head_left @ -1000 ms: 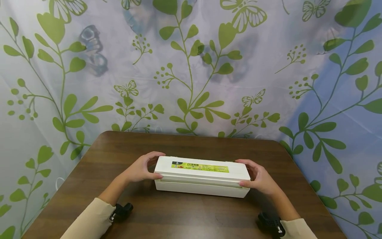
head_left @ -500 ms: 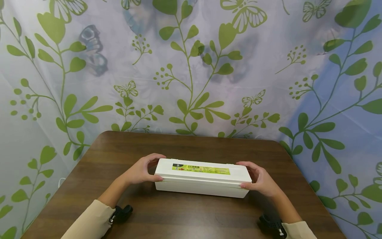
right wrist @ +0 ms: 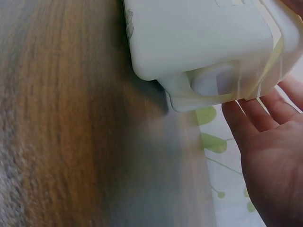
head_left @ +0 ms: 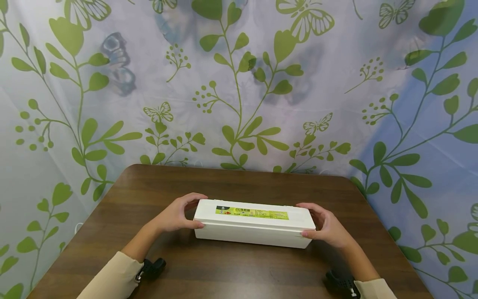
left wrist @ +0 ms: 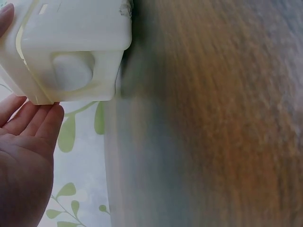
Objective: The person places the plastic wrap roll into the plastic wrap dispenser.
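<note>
A long white cling film box [head_left: 254, 236] with a yellow-green label [head_left: 252, 212] on its lid lies on the brown table [head_left: 231, 270]. The lid sits down on the base. My left hand [head_left: 175, 214] grips its left end and my right hand [head_left: 329, 226] grips its right end. Each thumb is on the front edge, with the fingers behind. In the left wrist view, the fingers of that hand [left wrist: 28, 156] touch the box's back edge, and a pale round shape [left wrist: 73, 71] shows in the box's end. The right wrist view shows the other hand [right wrist: 279, 146] touching likewise.
Behind the table hangs a pale curtain [head_left: 179, 137] printed with green leaves and butterflies. Black straps with small devices sit at both wrists, one at the left sleeve [head_left: 152, 269] and one at the right [head_left: 340, 280], both low over the table.
The front gap between the lid and the base of the cling film box has closed as the lid came down. Both hands have kept their hold at the two ends.
</note>
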{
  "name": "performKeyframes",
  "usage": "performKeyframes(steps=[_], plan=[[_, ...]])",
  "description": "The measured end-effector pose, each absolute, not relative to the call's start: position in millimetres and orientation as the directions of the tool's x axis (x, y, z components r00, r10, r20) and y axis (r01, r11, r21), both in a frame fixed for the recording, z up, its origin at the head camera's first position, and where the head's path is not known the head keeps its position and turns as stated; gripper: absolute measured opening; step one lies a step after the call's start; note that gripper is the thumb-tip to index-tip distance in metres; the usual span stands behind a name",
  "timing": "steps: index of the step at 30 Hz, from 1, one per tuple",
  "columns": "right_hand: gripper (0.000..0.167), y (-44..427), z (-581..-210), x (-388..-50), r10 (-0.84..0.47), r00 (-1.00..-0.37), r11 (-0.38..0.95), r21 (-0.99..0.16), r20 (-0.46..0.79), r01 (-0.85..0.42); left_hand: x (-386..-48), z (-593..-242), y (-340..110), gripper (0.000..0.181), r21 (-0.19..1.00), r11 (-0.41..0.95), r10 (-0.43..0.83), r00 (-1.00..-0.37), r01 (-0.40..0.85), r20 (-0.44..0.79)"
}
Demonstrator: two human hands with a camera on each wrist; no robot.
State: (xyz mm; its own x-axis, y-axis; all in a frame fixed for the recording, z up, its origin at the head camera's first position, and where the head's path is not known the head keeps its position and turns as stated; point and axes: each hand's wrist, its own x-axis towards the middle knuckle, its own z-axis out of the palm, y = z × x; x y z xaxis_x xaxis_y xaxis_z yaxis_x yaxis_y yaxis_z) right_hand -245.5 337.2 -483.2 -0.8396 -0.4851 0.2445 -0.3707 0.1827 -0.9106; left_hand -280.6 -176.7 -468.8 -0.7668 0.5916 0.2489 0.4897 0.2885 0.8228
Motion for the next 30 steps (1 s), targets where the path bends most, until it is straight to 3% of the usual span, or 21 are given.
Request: performKeyframes(steps=[22, 30], plan=[[0.08, 338.1, -485.0, -241.4, -0.501, -0.847, 0.202, -0.928, 0.178, -0.314, -280.8, -473.1, -178.7, 0.075, 0.816, 0.295, 0.603, -0.759, 0.497, 0.245], [0.088, 338.3, -485.8, -239.9, -0.499, -0.84, 0.242, -0.897, 0.212, -0.37, -280.3, -473.2, -178.0, 0.084, 0.801, 0.311, 0.615, -0.751, 0.511, 0.24]])
